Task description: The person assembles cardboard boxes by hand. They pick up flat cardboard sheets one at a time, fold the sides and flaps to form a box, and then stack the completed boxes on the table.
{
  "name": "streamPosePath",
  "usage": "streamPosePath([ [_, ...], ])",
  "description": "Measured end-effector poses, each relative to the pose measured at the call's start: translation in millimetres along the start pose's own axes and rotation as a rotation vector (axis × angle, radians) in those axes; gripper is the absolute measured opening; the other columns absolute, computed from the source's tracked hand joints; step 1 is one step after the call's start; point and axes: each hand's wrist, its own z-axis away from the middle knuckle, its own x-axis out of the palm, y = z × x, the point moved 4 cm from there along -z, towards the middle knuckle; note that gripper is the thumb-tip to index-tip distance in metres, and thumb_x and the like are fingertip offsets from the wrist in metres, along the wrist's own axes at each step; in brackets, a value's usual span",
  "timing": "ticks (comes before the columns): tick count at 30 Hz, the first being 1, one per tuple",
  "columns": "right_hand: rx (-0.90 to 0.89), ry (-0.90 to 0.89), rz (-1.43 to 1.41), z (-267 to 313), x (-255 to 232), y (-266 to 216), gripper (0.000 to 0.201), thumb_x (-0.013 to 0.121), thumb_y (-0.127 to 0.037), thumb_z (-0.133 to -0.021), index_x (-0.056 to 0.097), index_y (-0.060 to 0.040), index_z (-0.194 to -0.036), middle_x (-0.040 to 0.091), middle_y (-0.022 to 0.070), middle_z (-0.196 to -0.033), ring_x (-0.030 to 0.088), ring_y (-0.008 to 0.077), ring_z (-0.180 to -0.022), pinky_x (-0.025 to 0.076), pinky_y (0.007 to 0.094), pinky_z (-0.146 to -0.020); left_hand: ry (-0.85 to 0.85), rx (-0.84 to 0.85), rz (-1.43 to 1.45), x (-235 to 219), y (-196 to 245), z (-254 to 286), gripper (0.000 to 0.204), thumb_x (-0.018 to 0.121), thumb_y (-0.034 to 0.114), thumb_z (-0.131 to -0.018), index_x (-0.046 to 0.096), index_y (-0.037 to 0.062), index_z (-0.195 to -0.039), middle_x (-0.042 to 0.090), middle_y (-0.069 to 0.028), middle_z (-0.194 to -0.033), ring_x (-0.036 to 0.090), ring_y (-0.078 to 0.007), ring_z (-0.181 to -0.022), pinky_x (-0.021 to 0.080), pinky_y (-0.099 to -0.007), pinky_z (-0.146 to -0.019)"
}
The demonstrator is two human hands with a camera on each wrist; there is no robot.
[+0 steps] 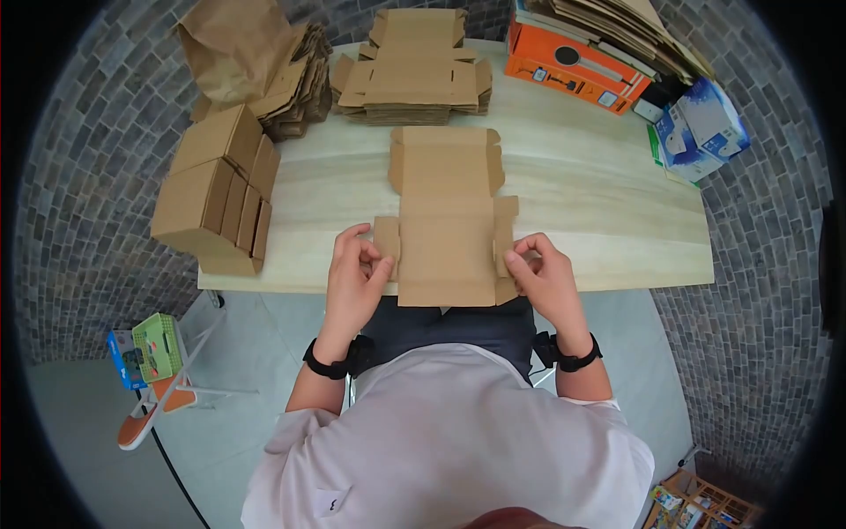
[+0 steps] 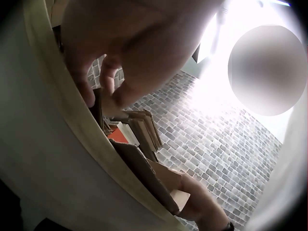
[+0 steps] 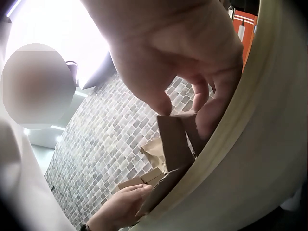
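An unfolded brown cardboard box (image 1: 448, 238) lies flat at the table's near edge, its lid panel stretching away from the person. My left hand (image 1: 355, 275) pinches the left side flap between thumb and fingers; that flap (image 2: 113, 107) shows between the fingertips in the left wrist view. On the opposite side, my right hand (image 1: 548, 275) pinches the right side flap, which stands partly raised. In the right wrist view this flap (image 3: 172, 139) rises under the thumb of the right hand (image 3: 183, 62).
Folded boxes (image 1: 207, 189) are stacked at the table's left. Behind them stands a paper bag (image 1: 236, 48) beside flattened cardboard. More flat box blanks (image 1: 410, 79) are piled at the back. An orange carton (image 1: 573, 66) and a blue-white package (image 1: 705, 132) occupy the right back.
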Motion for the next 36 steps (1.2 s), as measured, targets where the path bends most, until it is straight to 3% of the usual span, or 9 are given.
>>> streamPosePath([
  [2,-0.044,0.038,-0.017,-4,4,0,0.032,0.073,-0.017,-0.087,0.055,-0.0002,-0.108,0.069,0.0077,-0.091,0.059,0.0092,-0.06,0.048,0.0263,-0.057,-0.067,-0.252,0.164,6,-11,-2,0.035,0.065,-0.004,-0.089,0.049,-0.0018,-0.12,0.057,-0.0132,-0.118,0.06,-0.0117,-0.081,0.052,-0.0239,-0.069],
  [9,-0.08,0.056,0.003,-9,6,-1,0.051,0.07,-0.01,-0.082,0.054,0.0023,-0.129,0.069,0.0093,-0.09,0.062,0.0126,-0.063,0.051,0.0275,-0.063,-0.154,-0.263,0.303,13,-16,-9,0.054,0.063,-0.008,-0.086,0.039,-0.0032,-0.134,0.054,-0.0104,-0.117,0.064,-0.0134,-0.097,0.053,-0.023,-0.079],
  [18,-0.024,-0.002,-0.031,-16,7,-1,0.052,0.064,-0.007,-0.079,0.052,0.0011,-0.129,0.068,0.0101,-0.094,0.064,0.014,-0.067,0.052,0.0283,-0.067,-0.155,-0.217,0.469,21,-30,-12,0.058,0.054,-0.009,-0.083,0.037,-0.0019,-0.139,0.055,-0.0143,-0.127,0.066,-0.0156,-0.096,0.054,-0.0284,-0.082],
  [23,-0.009,-0.04,-0.118,-19,6,-1,0.054,0.07,-0.015,-0.085,0.05,-0.0003,-0.134,0.068,0.0086,-0.095,0.063,0.0121,-0.07,0.051,0.0268,-0.067,-0.239,-0.341,0.563,15,-13,-16,0.057,0.051,0.001,-0.09,0.035,0.0053,-0.145,0.062,-0.0109,-0.117,0.062,-0.0074,-0.077,0.046,-0.0214,-0.051],
  [27,-0.047,-0.062,-0.242,-19,4,7,0.066,0.074,-0.022,-0.089,0.042,-0.0041,-0.144,0.069,0.0096,-0.104,0.061,0.0095,-0.071,0.049,0.0244,-0.068,-0.197,-0.44,0.625,16,0,-15,0.052,0.052,0.013,-0.097,0.035,0.0066,-0.146,0.064,-0.0096,-0.112,0.058,-0.0049,-0.073,0.035,-0.0195,-0.041],
  [30,-0.097,-0.095,-0.233,-9,0,-8,0.075,0.076,-0.018,-0.087,0.035,-0.007,-0.149,0.067,0.0125,-0.116,0.061,0.0092,-0.073,0.049,0.0241,-0.068,-0.197,-0.426,0.58,17,-2,-13,0.05,0.052,0.021,-0.101,0.036,0.0081,-0.147,0.064,-0.0095,-0.111,0.061,-0.0073,-0.078,0.045,-0.0215,-0.05],
  [32,-0.148,-0.102,-0.249,-3,3,-7,0.079,0.076,-0.017,-0.086,0.033,-0.0079,-0.151,0.065,0.0137,-0.12,0.06,0.009,-0.073,0.049,0.0242,-0.068,-0.082,-0.364,0.572,16,-7,-15,0.049,0.049,0.021,-0.103,0.037,0.0088,-0.149,0.063,-0.0075,-0.113,0.06,-0.0085,-0.092,0.05,-0.0235,-0.072],
  [34,-0.21,-0.107,-0.264,0,0,-9,0.082,0.077,-0.016,-0.085,0.031,-0.0089,-0.152,0.064,0.0149,-0.124,0.06,0.0087,-0.074,0.05,0.0243,-0.068,-0.064,-0.349,0.576,16,-8,-15,0.048,0.048,0.021,-0.104,0.037,0.0092,-0.15,0.062,-0.007,-0.114,0.058,-0.0094,-0.099,0.047,-0.0248,-0.083],
  [36,-0.101,-0.076,-0.11,3,-7,-7,0.074,0.072,-0.013,-0.089,0.033,-0.0079,-0.151,0.066,0.0147,-0.117,0.062,0.0086,-0.076,0.052,0.025,-0.066,-0.046,-0.334,0.58,15,-8,-15,0.048,0.046,0.02,-0.104,0.037,0.0095,-0.15,0.061,-0.0066,-0.115,0.055,-0.0103,-0.106,0.044,-0.0262,-0.094],
])
